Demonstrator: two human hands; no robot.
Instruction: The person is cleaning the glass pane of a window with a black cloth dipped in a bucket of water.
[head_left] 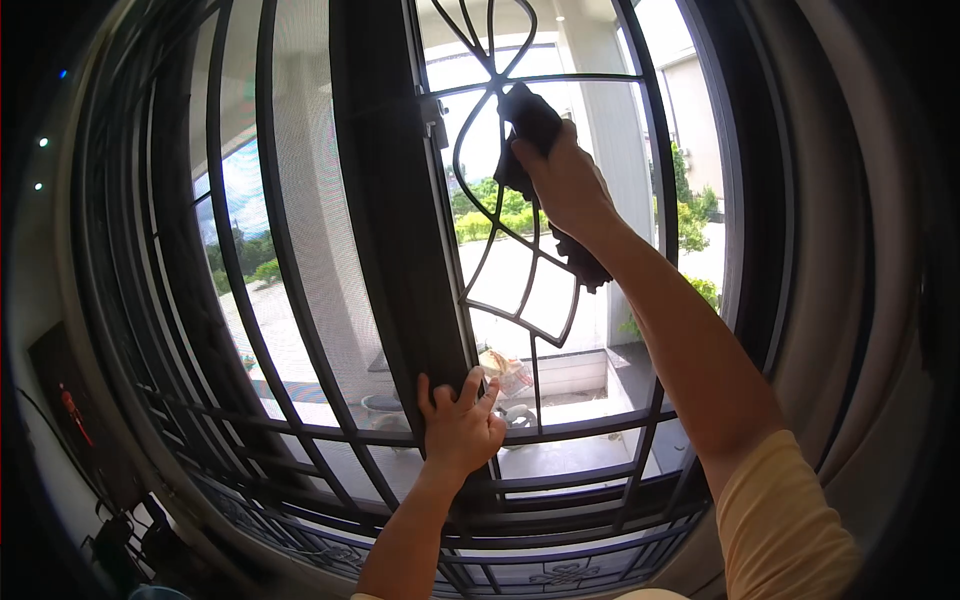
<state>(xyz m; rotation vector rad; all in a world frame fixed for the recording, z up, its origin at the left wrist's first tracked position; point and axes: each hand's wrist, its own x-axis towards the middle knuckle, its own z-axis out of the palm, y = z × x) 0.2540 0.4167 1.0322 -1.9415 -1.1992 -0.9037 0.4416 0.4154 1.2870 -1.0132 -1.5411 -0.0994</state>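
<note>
My right hand [565, 180] is raised high and grips a dark cloth [530, 120] pressed against the curved black bars of a metal window grille [500, 230]. A tail of the cloth hangs below my wrist. My left hand [460, 425] is lower, its fingers wrapped around the wide dark upright frame post [395, 220] in the middle of the window. The glass behind the grille shows a bright yard.
A mesh screen panel [310, 230] fills the left half of the window. Horizontal grille bars [580, 480] run below my hands. Outside stand a pale column [600, 120], green bushes and a paved yard. Dark objects and cables lie at lower left [120, 540].
</note>
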